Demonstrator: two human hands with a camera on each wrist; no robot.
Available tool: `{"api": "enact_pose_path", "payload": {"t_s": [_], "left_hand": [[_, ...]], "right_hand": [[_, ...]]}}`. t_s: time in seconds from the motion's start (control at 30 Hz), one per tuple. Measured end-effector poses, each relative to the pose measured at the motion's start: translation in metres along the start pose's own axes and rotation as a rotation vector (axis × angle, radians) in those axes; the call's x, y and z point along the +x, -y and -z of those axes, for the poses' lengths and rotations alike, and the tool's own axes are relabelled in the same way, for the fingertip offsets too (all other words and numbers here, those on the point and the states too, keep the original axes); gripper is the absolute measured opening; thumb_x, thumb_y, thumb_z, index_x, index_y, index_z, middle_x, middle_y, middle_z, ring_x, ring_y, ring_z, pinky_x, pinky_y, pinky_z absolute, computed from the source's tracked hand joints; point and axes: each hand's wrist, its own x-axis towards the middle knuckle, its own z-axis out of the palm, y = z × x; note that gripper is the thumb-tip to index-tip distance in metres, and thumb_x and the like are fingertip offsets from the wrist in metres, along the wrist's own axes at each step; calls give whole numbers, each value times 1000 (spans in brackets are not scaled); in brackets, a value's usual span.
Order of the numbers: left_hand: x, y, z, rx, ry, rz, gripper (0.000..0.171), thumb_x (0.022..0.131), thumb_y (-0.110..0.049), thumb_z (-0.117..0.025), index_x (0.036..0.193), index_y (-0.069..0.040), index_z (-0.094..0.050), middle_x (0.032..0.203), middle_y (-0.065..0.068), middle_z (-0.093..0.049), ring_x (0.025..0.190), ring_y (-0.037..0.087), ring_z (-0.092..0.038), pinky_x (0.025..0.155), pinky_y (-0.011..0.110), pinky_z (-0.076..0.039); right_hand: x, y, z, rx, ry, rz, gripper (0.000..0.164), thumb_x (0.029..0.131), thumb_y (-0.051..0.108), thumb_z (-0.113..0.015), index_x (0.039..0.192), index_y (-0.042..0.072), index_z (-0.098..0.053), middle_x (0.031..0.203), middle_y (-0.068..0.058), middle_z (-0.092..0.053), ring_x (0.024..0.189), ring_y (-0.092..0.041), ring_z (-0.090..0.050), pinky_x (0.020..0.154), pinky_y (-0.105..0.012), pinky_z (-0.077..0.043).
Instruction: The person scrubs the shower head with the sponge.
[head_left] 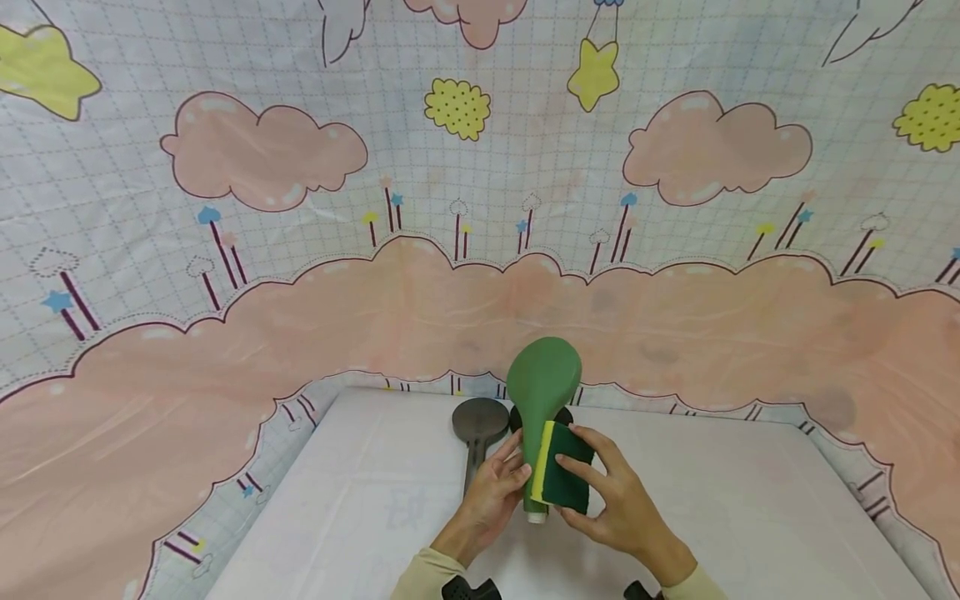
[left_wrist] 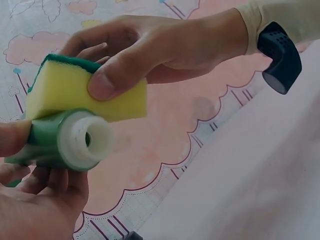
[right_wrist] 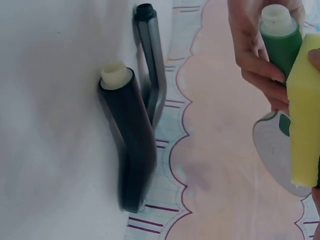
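A green hand-held shower head [head_left: 543,379] is raised over the table, its round head pointing away and its white threaded end [left_wrist: 92,137] toward me. My left hand [head_left: 491,492] grips its handle, the thumb on one side and the fingers beneath. My right hand [head_left: 622,504] holds a sponge [head_left: 572,467] with a yellow foam body and a dark green scouring side. In the left wrist view the sponge's yellow foam [left_wrist: 65,92] lies against the handle near the threaded end. The right wrist view catches the shower head's pale grey face [right_wrist: 275,150] behind the sponge.
A grey shower head [head_left: 480,421] lies on the white table [head_left: 360,500], left of the hands. Behind the green one is a black shower head [right_wrist: 135,135], mostly hidden in the head view. A cloud-patterned cloth [head_left: 262,158] hangs behind the table and surrounds it.
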Motion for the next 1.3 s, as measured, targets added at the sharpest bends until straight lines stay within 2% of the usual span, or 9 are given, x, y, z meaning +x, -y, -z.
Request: {"api": "enact_pose_path", "payload": {"t_s": [0.3, 0.5, 0.67, 0.77, 0.93, 1.03, 1.23, 1.3], "left_hand": [[-1, 1, 2, -32, 58, 4, 68, 101, -3, -48, 158, -7, -11, 153, 26, -34, 124, 12, -55, 103, 26, -46], [-1, 0, 1, -56, 65, 6, 65, 102, -6, -46, 158, -8, -13, 155, 22, -34, 127, 10, -53, 104, 25, -46], [0, -2, 3, -89, 74, 18, 63, 103, -10, -46, 158, -9, -14, 155, 20, -35, 130, 13, -52, 105, 25, -45], [0, -3, 4, -100, 84, 23, 62, 104, -12, -46, 158, -9, -15, 153, 17, -40, 130, 13, -51, 105, 25, -45], [0, -4, 6, -144, 116, 42, 57, 105, -10, -39, 158, -8, -17, 141, 4, -54, 128, 11, -54, 106, 26, -45], [0, -4, 7, -167, 144, 48, 55, 106, -8, -35, 158, -7, -15, 136, -1, -58, 126, 10, -55, 107, 27, -44], [-1, -5, 7, -177, 190, 57, 57, 106, -8, -35, 158, -5, -11, 133, 0, -59, 124, 11, -57, 105, 27, -46], [-2, -5, 7, -173, 204, 53, 58, 106, -9, -36, 158, -5, -10, 132, 0, -60, 123, 11, -58, 104, 26, -46]], "right_hand": [[6, -6, 2, 5, -26, 16, 51, 88, 55, -62, 124, 18, -66, 142, -20, -48, 126, -30, -50, 115, -12, -24], [5, -2, 4, 16, 18, -32, 53, 84, 55, -69, 125, 21, -65, 144, -17, -47, 127, -29, -49, 114, -12, -24], [5, 3, 5, 9, 8, -9, 55, 81, 51, -75, 127, 23, -65, 144, -15, -48, 127, -28, -50, 113, -14, -26], [5, 5, 5, 26, 1, 14, 54, 82, 51, -73, 127, 22, -65, 144, -16, -48, 128, -27, -50, 114, -14, -25], [4, 8, 4, 48, 12, 33, 53, 83, 51, -72, 126, 21, -65, 144, -17, -48, 129, -26, -49, 115, -13, -23], [4, 9, 4, 43, 12, 37, 53, 84, 52, -72, 126, 21, -65, 143, -18, -48, 129, -26, -49, 115, -13, -23], [7, 6, 4, 23, -30, 37, 52, 86, 55, -67, 125, 19, -66, 141, -19, -50, 127, -27, -49, 115, -14, -24], [8, 4, 5, 18, -38, 37, 52, 85, 53, -69, 125, 19, -66, 140, -21, -50, 126, -28, -50, 115, -14, -24]]}}
